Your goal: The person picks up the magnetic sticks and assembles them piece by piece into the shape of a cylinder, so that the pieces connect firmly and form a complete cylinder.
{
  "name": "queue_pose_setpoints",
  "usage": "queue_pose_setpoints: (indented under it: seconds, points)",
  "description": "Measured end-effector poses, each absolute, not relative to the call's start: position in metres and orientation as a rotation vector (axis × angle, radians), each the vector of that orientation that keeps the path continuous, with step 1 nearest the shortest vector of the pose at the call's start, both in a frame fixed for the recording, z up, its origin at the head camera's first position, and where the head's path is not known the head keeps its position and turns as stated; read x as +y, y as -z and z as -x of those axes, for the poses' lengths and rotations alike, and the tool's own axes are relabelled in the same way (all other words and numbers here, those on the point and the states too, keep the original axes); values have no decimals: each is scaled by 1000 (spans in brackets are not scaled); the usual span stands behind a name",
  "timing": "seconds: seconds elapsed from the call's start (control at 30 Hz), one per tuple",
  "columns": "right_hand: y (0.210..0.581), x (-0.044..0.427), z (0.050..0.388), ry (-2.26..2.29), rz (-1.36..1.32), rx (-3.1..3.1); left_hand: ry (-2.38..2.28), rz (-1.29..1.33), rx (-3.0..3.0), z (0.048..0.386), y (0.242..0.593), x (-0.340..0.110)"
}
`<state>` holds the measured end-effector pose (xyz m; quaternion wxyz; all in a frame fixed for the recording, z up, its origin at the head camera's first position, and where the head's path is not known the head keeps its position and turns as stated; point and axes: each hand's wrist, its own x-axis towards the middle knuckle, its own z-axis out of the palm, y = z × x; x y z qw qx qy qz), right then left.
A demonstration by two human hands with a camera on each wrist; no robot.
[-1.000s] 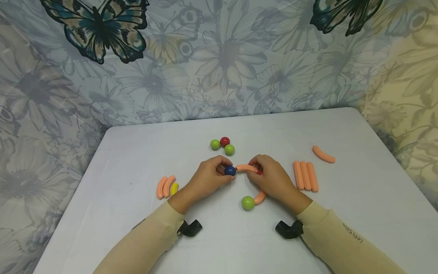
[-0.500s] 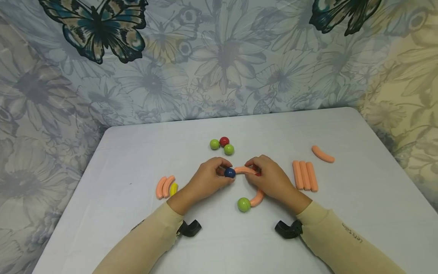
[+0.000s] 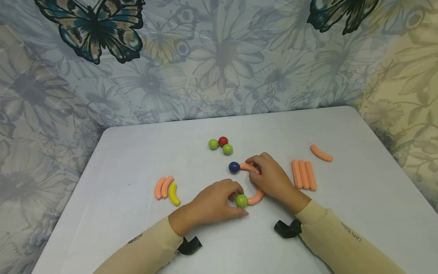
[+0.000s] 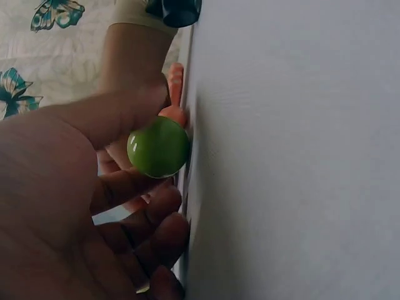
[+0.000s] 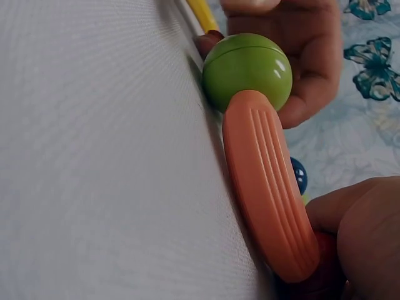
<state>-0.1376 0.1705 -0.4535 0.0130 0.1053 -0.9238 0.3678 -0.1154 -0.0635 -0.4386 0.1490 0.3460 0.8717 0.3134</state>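
Note:
My right hand [image 3: 272, 176] grips a mostly hidden red ball [image 5: 328, 262]. Two curved, grooved orange sticks meet at it. The upper stick [image 3: 249, 167] ends in a dark blue ball [image 3: 234, 167]; the lower stick [image 5: 265, 187] ends in a green ball [image 3: 241, 201]. My left hand [image 3: 215, 201] lies around that green ball, with thumb and fingers spread to either side. In the head view the thumb stands a little apart from the ball; the left wrist view shows the index finger close against it.
Two green balls [image 3: 227, 149] and a red ball [image 3: 223, 141] cluster farther back on the white table [image 3: 137, 152]. At left lie two curved orange sticks [image 3: 166, 186] and a yellow one [image 3: 174, 195]. Right of my hand are three straight orange sticks [image 3: 303, 175] and a curved one [image 3: 321, 153].
My left hand has let go of the blue ball and moved down to the green ball. The blue ball has shifted slightly up and right. My right hand has stayed at the red ball.

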Motion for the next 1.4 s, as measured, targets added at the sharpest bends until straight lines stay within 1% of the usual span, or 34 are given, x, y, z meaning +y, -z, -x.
queue_pose_setpoints:
  seconds: [0.37, 0.53, 0.77, 1.1, 1.23, 1.4]
  points:
    - [447, 172, 140, -1165, -276, -2923, -888, -950, 2492, 131, 437, -86]
    - [448, 177, 142, -1184, -330, -2937, -891, -948, 2475, 138, 434, -95]
    - [450, 181, 144, -1203, -412, -2935, -915, -959, 2469, 141, 435, -98]
    - [451, 183, 143, -1215, -438, -2934, -930, -953, 2449, 142, 433, -99]
    - [452, 184, 144, -1215, -431, -2941, -1048, -862, 2378, 146, 426, -109]
    - [452, 183, 144, -1209, -427, -2956, -1374, -668, 2257, 158, 409, -133]
